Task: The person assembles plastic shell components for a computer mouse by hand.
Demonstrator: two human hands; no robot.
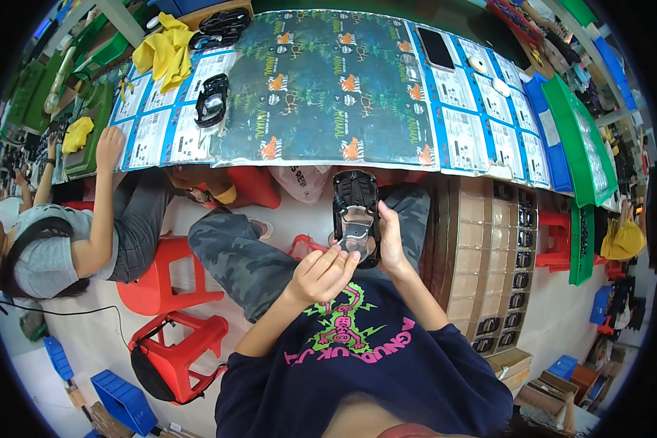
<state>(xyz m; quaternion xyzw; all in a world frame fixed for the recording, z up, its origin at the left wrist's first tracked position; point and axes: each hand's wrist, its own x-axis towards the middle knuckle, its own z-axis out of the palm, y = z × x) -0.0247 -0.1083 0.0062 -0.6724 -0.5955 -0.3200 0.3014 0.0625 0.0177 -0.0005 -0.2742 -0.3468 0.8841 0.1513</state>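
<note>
In front of my chest, just off the table's near edge, is a black toy car body point(355, 191) standing lengthwise. My right hand point(392, 237) grips it along its right side, with the thumb near the upper part. A clear plastic window piece point(357, 232) lies in the lower half of the body. The fingers of my left hand point(321, 275) are pinched together at the lower end of this clear piece. Whether the piece is fixed in the body or loose, I cannot tell. On the table's left part lies another black car body point(212, 101).
More black car bodies point(223, 29) and a yellow cloth point(164, 51) lie at the far left of the table point(321, 87). A phone point(436, 48) lies far right, near green bins point(580, 139). Partitioned cardboard boxes point(482, 241) stand right of my legs. A co-worker point(51, 248) sits left beside red stools point(171, 277).
</note>
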